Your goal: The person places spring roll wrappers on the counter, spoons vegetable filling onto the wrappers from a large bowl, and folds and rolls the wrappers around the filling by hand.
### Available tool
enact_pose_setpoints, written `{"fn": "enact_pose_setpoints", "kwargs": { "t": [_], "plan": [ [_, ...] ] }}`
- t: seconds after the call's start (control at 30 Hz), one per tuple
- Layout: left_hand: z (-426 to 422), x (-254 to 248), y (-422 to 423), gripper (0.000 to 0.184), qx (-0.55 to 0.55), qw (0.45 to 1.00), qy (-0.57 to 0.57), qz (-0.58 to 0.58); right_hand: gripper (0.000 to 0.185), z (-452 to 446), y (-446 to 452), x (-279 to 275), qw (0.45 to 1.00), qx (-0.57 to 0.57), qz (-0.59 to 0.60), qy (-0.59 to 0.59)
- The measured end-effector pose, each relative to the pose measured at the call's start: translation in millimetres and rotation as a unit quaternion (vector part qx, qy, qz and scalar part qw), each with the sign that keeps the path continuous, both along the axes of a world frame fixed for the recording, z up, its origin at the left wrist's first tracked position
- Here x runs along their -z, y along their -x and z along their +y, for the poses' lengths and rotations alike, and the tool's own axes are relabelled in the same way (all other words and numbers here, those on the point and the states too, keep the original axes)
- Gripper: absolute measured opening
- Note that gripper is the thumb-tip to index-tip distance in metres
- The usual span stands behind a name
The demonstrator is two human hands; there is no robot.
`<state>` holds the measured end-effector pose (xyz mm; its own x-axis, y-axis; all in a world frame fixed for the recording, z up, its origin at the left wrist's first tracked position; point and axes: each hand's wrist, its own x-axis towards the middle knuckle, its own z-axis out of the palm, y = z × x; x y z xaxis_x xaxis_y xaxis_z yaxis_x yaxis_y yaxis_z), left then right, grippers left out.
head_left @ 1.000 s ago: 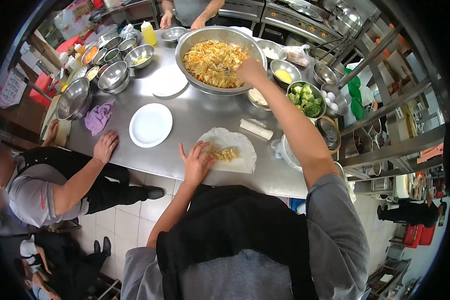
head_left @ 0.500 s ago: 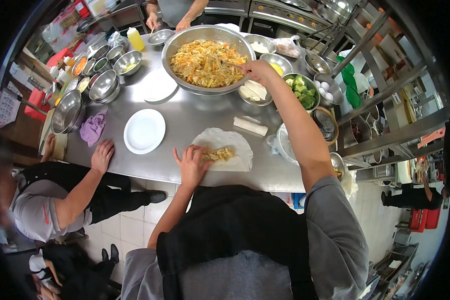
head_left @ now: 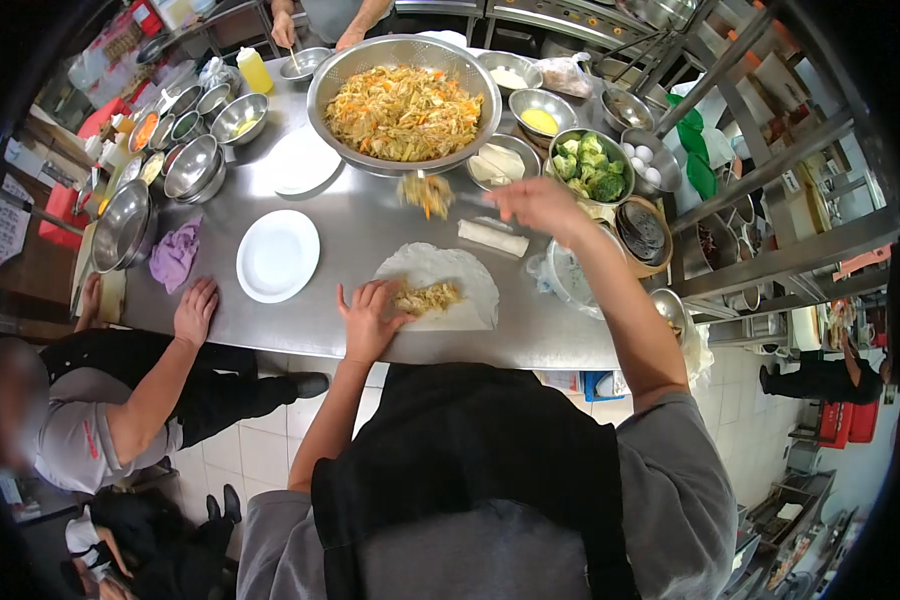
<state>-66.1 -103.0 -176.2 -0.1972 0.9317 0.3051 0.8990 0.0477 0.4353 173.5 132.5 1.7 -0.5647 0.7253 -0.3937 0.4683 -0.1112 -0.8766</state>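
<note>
A round white wrapper [head_left: 460,268] lies on the steel table with a heap of shredded vegetable filling [head_left: 428,297] on it. My left hand [head_left: 370,318] rests at the wrapper's left edge, fingers spread and thumb beside the heap. Above the table, my right hand [head_left: 545,208] is closed on a thin metal utensil, smeared by motion, so its exact kind is unclear. At its far end hangs a clump of filling [head_left: 427,194], between the wrapper and the large perforated metal bowl [head_left: 320,105] of shredded vegetables. A finished white roll [head_left: 493,238] lies beyond the wrapper.
White plates [head_left: 278,256] stand left of the wrapper, near a purple cloth [head_left: 175,254]. Bowls of broccoli [head_left: 592,167], eggs [head_left: 642,165] and yellow liquid [head_left: 540,121] line the right. A co-worker's hand [head_left: 197,309] rests on the left edge; another person stirs a bowl across.
My right hand has come back from the big bowl toward me, bringing a clump of filling out on the utensil. My left hand stays by the wrapper, and the view has shifted slightly.
</note>
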Motion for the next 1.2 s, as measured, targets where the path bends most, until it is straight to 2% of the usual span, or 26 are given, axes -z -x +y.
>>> {"fn": "enact_pose_setpoints", "kwargs": {
  "t": [0.1, 0.2, 0.43, 0.5, 0.63, 0.73, 0.83, 0.9, 1.0, 1.1, 1.2],
  "plan": [
    [-1, 2, 2, 0.075, 0.001, 1.000, 0.026, 0.004, 0.024, -23, -22, 65, 0.996, -0.071, 0.010, -0.052],
    [4, 6, 1, 0.082, -0.001, 0.999, 0.043, -0.027, 0.025, -53, -25, 102, 0.989, -0.083, -0.004, -0.122],
    [10, 4, 2, 0.088, -0.019, 0.996, 0.026, -0.082, 0.019, -110, -10, 98, 0.935, -0.115, -0.087, -0.324],
    [8, 1, 1, 0.083, -0.019, 0.996, 0.014, -0.091, 0.018, -122, -9, 102, 0.916, -0.127, -0.100, -0.367],
    [4, 10, 4, 0.060, -0.025, 0.994, -0.016, -0.106, 0.018, -127, -10, 107, 0.912, -0.119, -0.110, -0.378],
    [4, 16, 2, 0.031, -0.065, 0.984, -0.015, -0.168, 0.018, -128, -15, 109, 0.909, -0.102, -0.103, -0.391],
    [7, 18, -2, 0.016, -0.076, 0.979, -0.021, -0.186, 0.018, -127, -19, 106, 0.908, -0.087, -0.094, -0.400],
    [8, 18, -4, 0.013, -0.075, 0.980, -0.021, -0.184, 0.019, -128, -23, 92, 0.922, -0.085, -0.108, -0.361],
    [10, 13, -10, 0.013, -0.056, 0.986, -0.014, -0.158, 0.019, -125, -30, 93, 0.915, -0.089, -0.113, -0.377],
    [12, 13, -10, 0.017, -0.037, 0.990, -0.015, -0.133, 0.019, -113, -37, 107, 0.927, -0.014, -0.010, -0.375],
    [10, 8, -7, 0.026, 0.013, 0.993, -0.001, -0.115, 0.020, -86, -41, 76, 0.970, 0.001, -0.012, -0.242]
  ]
}}
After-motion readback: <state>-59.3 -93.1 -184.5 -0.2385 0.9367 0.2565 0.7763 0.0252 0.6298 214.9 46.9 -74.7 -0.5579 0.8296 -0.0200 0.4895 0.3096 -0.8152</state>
